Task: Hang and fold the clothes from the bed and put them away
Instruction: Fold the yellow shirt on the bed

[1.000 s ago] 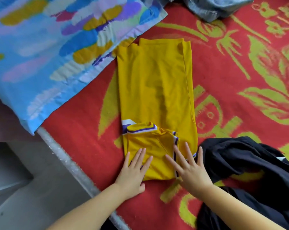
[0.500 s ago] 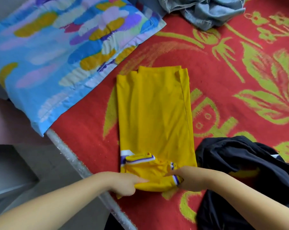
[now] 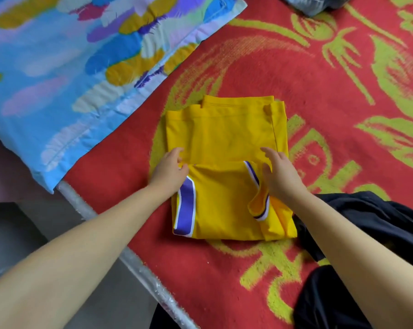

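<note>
A: Two bare forearms reach in from the near edge, and nearest on the right lies a heap of black clothing (image 3: 366, 233), crumpled on the red blanket (image 3: 224, 269) with its yellow-green pattern.

B: What about the near left?

A: Grey floor (image 3: 34, 233) beside the bed, and the bed's pale edge (image 3: 139, 264) running diagonally under the left forearm.

B: Where is the piece being folded?

A: Just beyond the black heap, touching it at the right corner. It is a yellow jersey (image 3: 226, 167) with purple and white trim, lying flat on the blanket. Its near half is doubled over the far half, with the fold's free edge running across between the hands.

B: How does each grip stand?

A: Left hand (image 3: 169, 169) sits at the left end of that folded edge, its fingers curled round the cloth and pinching it. Right hand (image 3: 276, 172) is at the right end, beside the striped armhole; the fingers are bent over the fabric and the thumb tucks at the edge, so it seems to grip the jersey too, though less plainly.

B: And farther off?

A: Beyond the left hand, a pillow (image 3: 70, 67) in a light blue case with bright feather-like patches lies across the blanket's far left. At the far top edge, right of centre, a bit of grey-blue clothing (image 3: 314, 3) shows, mostly cut off.
</note>
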